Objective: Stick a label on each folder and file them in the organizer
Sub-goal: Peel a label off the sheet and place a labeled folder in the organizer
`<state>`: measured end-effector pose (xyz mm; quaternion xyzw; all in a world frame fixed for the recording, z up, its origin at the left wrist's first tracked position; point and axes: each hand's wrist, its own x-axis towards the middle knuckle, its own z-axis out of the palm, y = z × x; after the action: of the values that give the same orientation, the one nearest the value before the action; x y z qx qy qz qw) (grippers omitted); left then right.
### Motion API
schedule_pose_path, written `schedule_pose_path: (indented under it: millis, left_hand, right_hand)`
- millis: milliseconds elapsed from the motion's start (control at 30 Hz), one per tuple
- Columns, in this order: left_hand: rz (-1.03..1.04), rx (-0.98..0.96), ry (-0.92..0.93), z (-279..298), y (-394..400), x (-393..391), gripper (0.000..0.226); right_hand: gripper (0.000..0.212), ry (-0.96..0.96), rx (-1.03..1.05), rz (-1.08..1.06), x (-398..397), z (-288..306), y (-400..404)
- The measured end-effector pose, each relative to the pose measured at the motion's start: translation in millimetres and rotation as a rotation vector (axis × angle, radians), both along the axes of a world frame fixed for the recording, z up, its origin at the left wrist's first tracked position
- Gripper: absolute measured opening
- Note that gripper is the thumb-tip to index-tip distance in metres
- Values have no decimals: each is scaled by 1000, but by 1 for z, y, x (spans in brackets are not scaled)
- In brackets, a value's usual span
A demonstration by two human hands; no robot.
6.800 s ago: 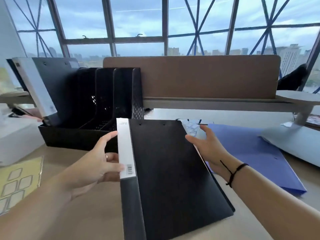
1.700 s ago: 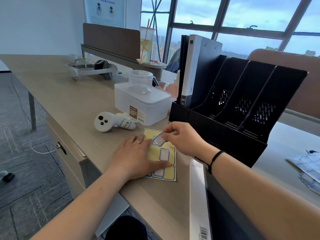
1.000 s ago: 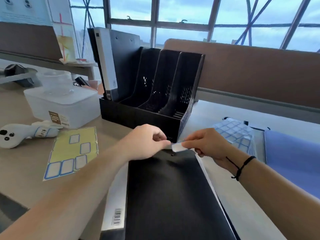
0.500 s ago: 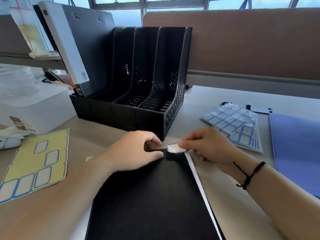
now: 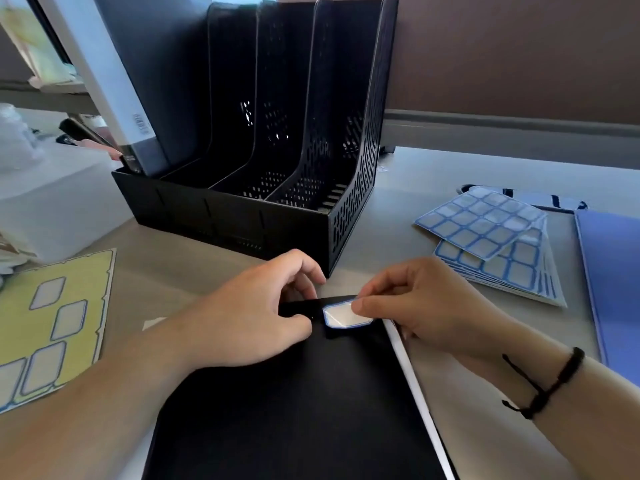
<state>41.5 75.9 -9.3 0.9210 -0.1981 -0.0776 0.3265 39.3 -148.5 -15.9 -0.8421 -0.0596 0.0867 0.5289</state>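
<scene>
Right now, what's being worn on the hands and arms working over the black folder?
Both forearms are bare, with no sleeves in view. The right hand has a thin black cord bracelet around its wrist, with loose knotted ends. The left hand shows no gloves or wristband.

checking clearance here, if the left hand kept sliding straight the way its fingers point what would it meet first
The left hand points right along the black folder, so it would likely meet the label first, then the right hand pinching it. The gap looks small, though depth is hard to judge.
</scene>
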Motion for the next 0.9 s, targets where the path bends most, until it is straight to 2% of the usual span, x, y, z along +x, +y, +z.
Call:
schedule_pose_path:
  millis: [267,900]
  left_hand:
    - [18,-44,-24,-5,-2,2,23]
    - [28,9,-82,-8,-3,6,18]
  right_hand:
    - [7,16,-42,-12,2,-2,1]
    - [8,-14,-43,-28,0,-3,3]
